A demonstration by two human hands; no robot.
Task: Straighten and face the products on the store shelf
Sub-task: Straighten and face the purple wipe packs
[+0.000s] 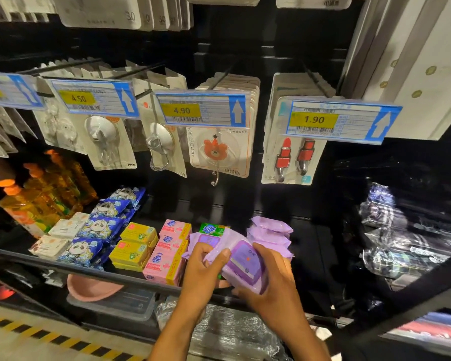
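Gripping a purple packet from both sides, the two hands hold it just above the front rail of the shelf, with its printed face turned up and tilted toward the camera. The left hand curls over the packet's left edge, thumb pressed on the wrapper; the right hand cradles the right and lower side, thumb lying on top. Just behind the hands, a stack of matching purple packets rests on the shelf, and a further purple packet lies partly hidden behind the left hand. To the left stand pink soap boxes, with a green box behind them, then yellow boxes, blue printed packs and orange bottles. Above, carded goods hang on pegs: a bear hook card under a tag reading 4.90, and a red clip card under a tag reading 1.90.
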